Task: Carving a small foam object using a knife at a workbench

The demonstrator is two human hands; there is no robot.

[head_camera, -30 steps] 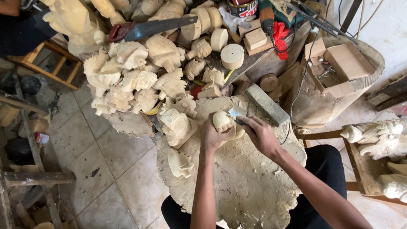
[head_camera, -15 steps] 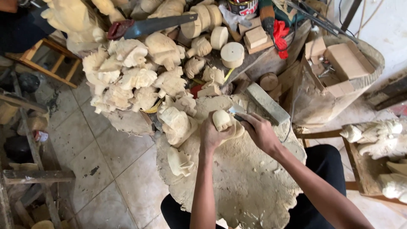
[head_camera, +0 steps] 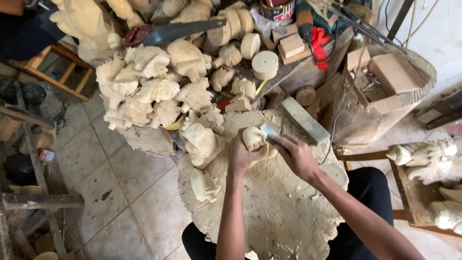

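A: Logging the hands. What is the left hand (head_camera: 240, 156) doing?

B: It is gripping a small pale wood carving (head_camera: 255, 139), fingers curled around its lower part, and is steadying it on the round wooden work slab (head_camera: 284, 216) in front of the person's lap.

A: And the right hand (head_camera: 298, 156)?

B: It is closing around a flat metal-bladed tool (head_camera: 270, 129). The light blade is lying against the upper right side of the carving. I cannot tell exactly how the fingers are sitting on the handle; the hand is hiding it.

A: Where is the carving sitting relative to the rest?

B: Near the far edge of the slab, just right of a larger rough-cut carved figure (head_camera: 202, 142). Another small carved piece (head_camera: 204, 185) is lying on the slab's left edge, apart from both hands.

A: Surroundings?

B: A heap of unfinished pale carvings (head_camera: 144, 91) is piling up beyond the slab to the left. A handsaw (head_camera: 173, 31) is resting across the top of it. A grey rectangular sharpening stone (head_camera: 304, 120) is lying just right of the tool hand. A round wooden disc (head_camera: 265, 65) is standing further back.
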